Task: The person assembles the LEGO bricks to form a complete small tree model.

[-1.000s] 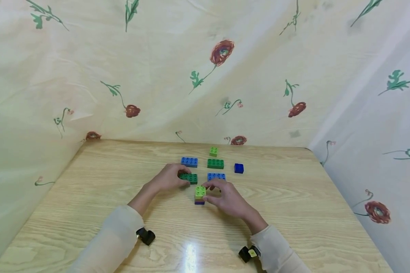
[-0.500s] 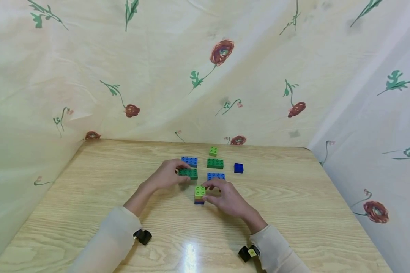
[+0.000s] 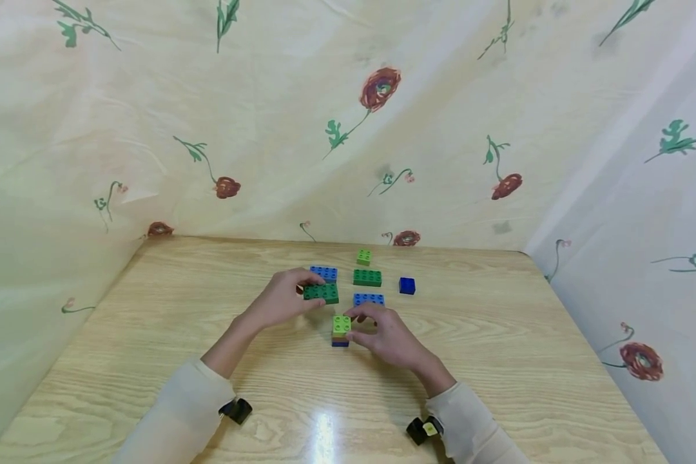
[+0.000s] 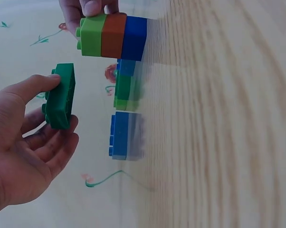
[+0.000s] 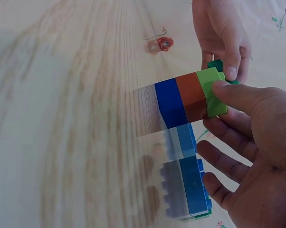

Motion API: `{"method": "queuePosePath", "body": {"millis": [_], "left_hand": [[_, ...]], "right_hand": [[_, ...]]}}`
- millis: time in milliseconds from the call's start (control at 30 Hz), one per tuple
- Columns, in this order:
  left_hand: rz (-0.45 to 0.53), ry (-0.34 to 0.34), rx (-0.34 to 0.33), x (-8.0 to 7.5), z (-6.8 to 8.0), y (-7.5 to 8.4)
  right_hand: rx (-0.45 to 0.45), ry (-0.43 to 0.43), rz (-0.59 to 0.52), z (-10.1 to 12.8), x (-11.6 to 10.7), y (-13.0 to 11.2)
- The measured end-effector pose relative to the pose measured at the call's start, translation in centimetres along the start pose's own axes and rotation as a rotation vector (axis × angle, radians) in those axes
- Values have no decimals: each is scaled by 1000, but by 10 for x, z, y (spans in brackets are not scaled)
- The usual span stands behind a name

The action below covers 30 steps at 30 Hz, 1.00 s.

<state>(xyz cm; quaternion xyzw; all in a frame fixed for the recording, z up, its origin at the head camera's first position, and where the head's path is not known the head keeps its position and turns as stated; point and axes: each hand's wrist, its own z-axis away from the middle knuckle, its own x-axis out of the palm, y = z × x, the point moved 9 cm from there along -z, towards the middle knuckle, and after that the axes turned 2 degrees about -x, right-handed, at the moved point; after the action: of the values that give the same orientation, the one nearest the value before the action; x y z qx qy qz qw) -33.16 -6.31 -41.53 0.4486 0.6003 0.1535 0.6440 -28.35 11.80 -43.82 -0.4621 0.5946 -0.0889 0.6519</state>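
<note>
My left hand pinches a dark green toy building brick between thumb and fingers, held raised off the table with its studs facing up. With thumb and fingertips, my right hand grips the top of a small upright stack on the table. The stack has a lime green brick on top, an orange brick in the middle and a dark blue brick at the bottom. The raised green brick is just left of and beyond the stack.
Beyond the hands lie a blue brick, another green brick, a second blue brick and a small lime brick. A dark blue brick lies to their right. Flowered cloth hangs behind the wooden table.
My left hand has lifted the green brick from the table, moving it slightly up and away in the head view. The right hand and the stack have stayed in place.
</note>
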Motion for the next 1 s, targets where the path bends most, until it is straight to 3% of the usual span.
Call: {"method": "queuePosePath", "body": {"millis": [200,500,1000], "left_hand": [[3,-1,30,0,11,8],[40,-64,75,4,29,23],[54,-107,45,17,37,20]], "right_hand": [[-3,0,0,0,1,1],[-10,-4,-9,0,0,0],[-1,-5,-13,0,0,1]]}}
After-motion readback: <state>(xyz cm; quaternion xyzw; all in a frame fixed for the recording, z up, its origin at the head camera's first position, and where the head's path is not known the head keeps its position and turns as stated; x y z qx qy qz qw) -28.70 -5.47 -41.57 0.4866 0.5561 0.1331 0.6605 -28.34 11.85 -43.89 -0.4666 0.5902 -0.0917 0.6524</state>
